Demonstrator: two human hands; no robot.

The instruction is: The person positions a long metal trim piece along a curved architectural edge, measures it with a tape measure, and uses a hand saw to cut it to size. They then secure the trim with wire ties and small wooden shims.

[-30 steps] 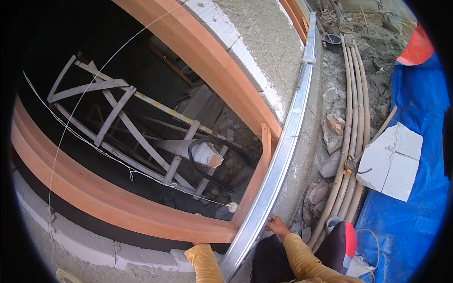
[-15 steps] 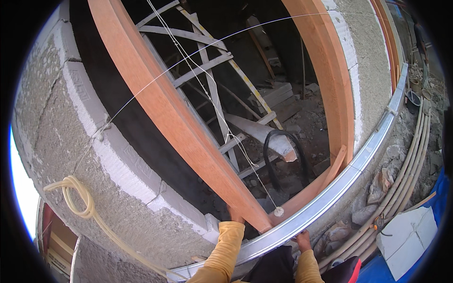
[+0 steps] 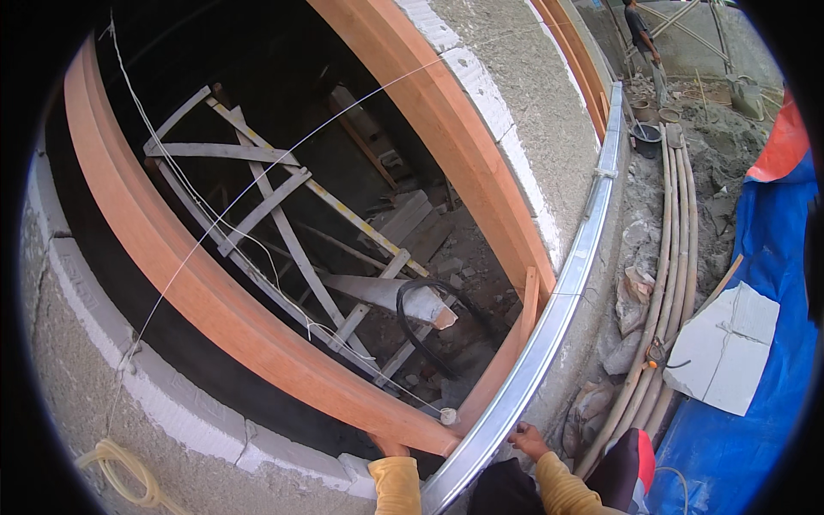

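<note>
My left hand (image 3: 388, 445) reaches from a yellow sleeve to the lower end of the orange timber frame (image 3: 215, 305); its fingers are hidden behind the wood. A long silver metal channel (image 3: 549, 330) runs between my hands along the wall edge, crossing the frame's bottom corner. Just right of it, my right hand (image 3: 529, 439) has curled fingers at the channel's outer edge; what they hold, if anything, is too small to make out. A white string ends at a small pale round piece (image 3: 448, 416) by that corner.
The dark opening holds wooden scaffolding (image 3: 275, 210) and a black hose loop (image 3: 403, 322). Pale blocks (image 3: 180, 395) border it, with a looped hose (image 3: 120, 472) below. Rightward lie long poles (image 3: 674, 240), a white board (image 3: 721, 348), a blue tarp (image 3: 760, 266) and a bucket (image 3: 645, 142). A person (image 3: 652, 51) stands beyond.
The whole view swung and has swung back, bringing the standing person at top right more fully into sight. Both my hands remain at the timber and channel.
</note>
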